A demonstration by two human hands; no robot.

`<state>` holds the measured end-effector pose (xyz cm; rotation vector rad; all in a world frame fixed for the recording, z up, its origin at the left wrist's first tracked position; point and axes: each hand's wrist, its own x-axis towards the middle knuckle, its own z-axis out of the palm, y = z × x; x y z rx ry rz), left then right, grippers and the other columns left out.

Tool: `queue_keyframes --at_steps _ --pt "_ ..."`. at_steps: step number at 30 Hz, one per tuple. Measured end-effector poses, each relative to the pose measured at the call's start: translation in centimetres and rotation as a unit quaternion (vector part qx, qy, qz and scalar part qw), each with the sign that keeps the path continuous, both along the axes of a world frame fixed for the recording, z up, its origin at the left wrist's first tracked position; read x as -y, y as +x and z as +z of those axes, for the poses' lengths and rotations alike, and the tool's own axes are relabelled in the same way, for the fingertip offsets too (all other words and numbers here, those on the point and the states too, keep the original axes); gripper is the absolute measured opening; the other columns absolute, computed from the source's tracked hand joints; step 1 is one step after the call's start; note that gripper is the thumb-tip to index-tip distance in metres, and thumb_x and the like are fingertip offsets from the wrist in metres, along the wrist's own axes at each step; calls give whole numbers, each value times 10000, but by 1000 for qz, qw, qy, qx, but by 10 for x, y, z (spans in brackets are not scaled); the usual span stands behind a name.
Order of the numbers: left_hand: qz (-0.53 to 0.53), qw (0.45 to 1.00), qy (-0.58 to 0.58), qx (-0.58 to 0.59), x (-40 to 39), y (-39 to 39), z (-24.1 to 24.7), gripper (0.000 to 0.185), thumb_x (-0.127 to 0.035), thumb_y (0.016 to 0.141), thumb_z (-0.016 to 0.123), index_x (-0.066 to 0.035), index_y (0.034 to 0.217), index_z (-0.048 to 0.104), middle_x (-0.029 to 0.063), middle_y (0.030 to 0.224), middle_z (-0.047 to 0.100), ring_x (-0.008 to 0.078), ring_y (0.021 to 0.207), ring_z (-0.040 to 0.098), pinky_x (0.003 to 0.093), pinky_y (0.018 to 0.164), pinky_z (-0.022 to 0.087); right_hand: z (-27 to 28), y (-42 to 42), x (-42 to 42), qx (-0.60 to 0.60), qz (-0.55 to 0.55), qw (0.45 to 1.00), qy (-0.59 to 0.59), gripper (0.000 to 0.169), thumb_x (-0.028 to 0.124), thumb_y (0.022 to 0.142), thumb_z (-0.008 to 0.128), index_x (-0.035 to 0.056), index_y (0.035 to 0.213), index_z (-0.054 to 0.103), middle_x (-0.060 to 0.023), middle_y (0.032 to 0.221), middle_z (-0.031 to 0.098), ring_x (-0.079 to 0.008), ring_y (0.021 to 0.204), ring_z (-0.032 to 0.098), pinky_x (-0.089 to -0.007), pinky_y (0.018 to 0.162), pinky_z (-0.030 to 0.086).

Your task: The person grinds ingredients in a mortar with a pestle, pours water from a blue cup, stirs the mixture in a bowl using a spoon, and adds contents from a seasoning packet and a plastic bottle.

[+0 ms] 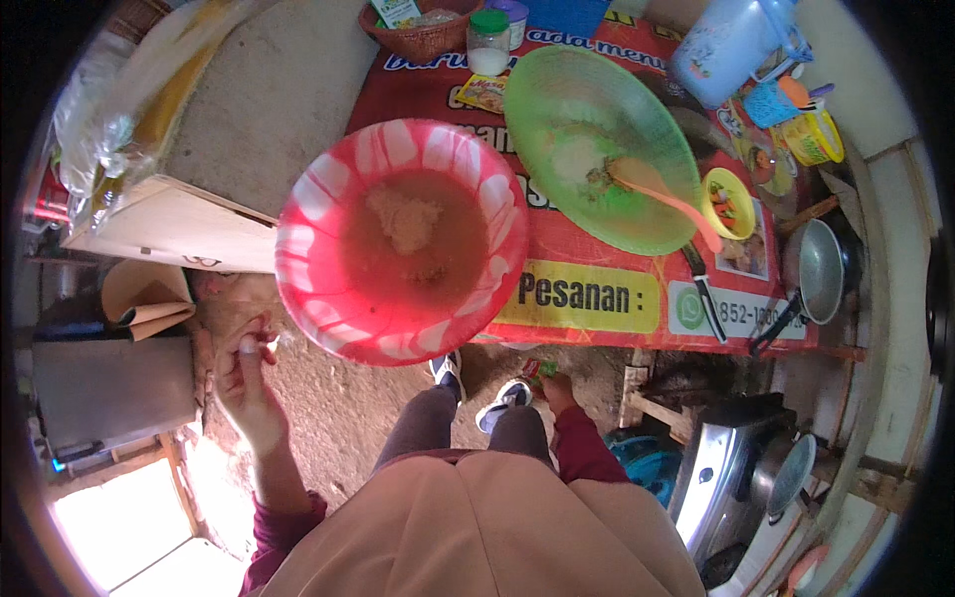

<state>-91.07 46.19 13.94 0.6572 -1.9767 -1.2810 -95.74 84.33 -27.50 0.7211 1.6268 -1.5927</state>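
Note:
My right hand (556, 392) is low beside my right knee, its fingers closed on a small red-and-green sachet (539, 369). On the other side, my left hand (250, 377) is raised over the dirt floor with curled fingers and the thumb against them; whether anything small is pinched there is unclear. Before me, a red-and-white plastic basin (310, 201) overhangs the table edge, holding brownish liquid with a paler clump. Behind it to the right, a green plastic basin (660, 112) contains white powder. An orange plastic spoon (664, 198) leans across its rim.
A printed banner (492, 328) bearing writing covers the table. On it are a knife (705, 291), a yellow bowl (727, 201) of cut chillies, a green-lidded jar (489, 45), a seasoning packet (481, 93) and a blue pitcher (727, 52). A frying pan (821, 272) and gas stove (712, 477) are right.

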Motion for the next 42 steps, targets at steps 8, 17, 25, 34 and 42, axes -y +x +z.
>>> queue_keyframes --at_steps 8,17,25,34,42 --pt "30 999 -16 -10 15 34 -29 178 -138 922 484 -3 982 584 139 1032 617 123 806 547 223 664 410 -123 -58 33 -131 114 976 133 186 179 863 544 8 916 593 -80 774 613 -182 602 599 -295 499 480" --pt "-85 994 -38 -51 -5 -35 58 192 -80 905 499 9 1059 572 112 1017 619 135 865 568 244 715 447 -29 -8 -64 -262 289 908 153 245 249 863 545 19 929 595 -49 782 609 -159 651 599 -289 515 465" --pt "-326 915 -229 56 -33 -301 74 241 -204 821 579 -38 986 639 155 954 650 294 869 637 386 730 504 159 32 -107 -58 -45 989 126 173 213 867 531 69 957 562 -36 783 590 -156 666 610 -299 517 460" --pt "-203 876 -248 360 3 -430 -107 300 -208 797 588 -31 1036 624 184 1095 603 326 1016 588 421 830 486 232 96 -87 -77 -176 968 159 183 223 871 555 47 888 602 -28 709 606 -138 622 607 -261 510 500" --pt "-293 770 -331 460 15 -452 -124 350 -239 758 635 -27 1036 642 203 1102 593 312 1019 588 394 852 473 239 83 -63 -100 -216 964 117 321 276 879 577 24 1077 560 -44 808 620 -176 706 633 -268 536 500"
